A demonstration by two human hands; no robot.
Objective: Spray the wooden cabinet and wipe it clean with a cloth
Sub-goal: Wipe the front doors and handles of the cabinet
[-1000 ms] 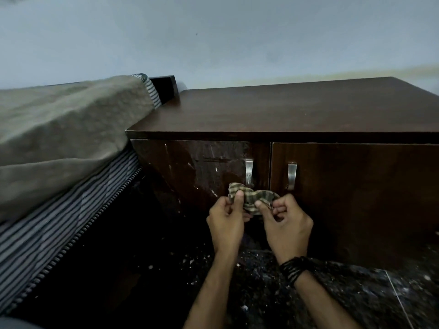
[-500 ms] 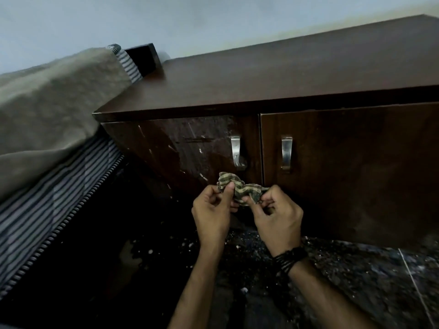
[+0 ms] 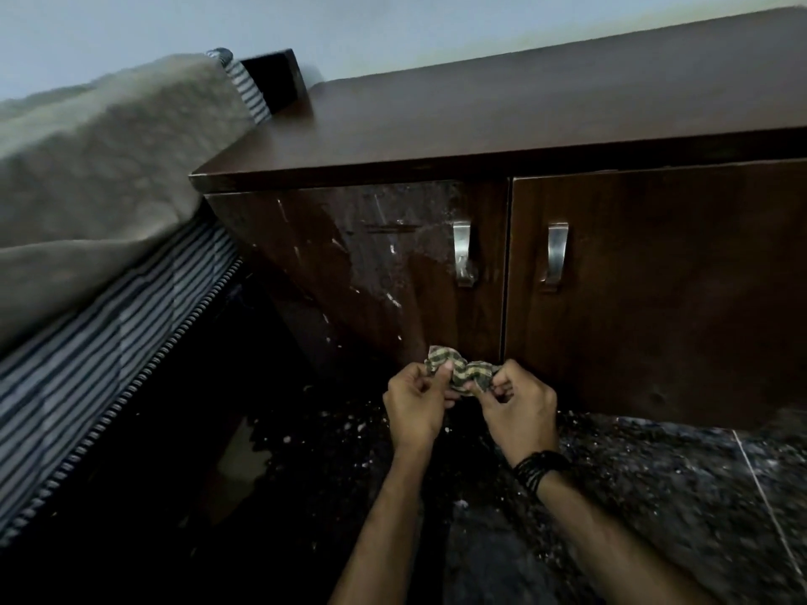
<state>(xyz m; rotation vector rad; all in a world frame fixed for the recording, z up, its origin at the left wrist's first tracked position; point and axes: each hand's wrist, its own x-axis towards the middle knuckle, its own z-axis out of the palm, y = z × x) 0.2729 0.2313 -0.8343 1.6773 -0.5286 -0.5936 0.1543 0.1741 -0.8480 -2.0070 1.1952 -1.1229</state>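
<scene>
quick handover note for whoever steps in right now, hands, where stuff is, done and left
Left hand and right hand: both pinch the bunched green checked cloth, held low before the dark brown wooden cabinet.
No spray bottle in view.
Done: left cabinet door looks wet and streaked, apparently sprayed.
Left: wipe that door around its metal handle; the right door looks dry.

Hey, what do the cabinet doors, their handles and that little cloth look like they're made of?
Cabinet doors: dark brown wood or wood-look laminate, glossy; the left one reflects light under pale smears. Handles: probably brushed metal, silvery with a dull shine. Cloth: soft woven fabric, green-and-cream check, bunched between the left hand and right hand.
</scene>
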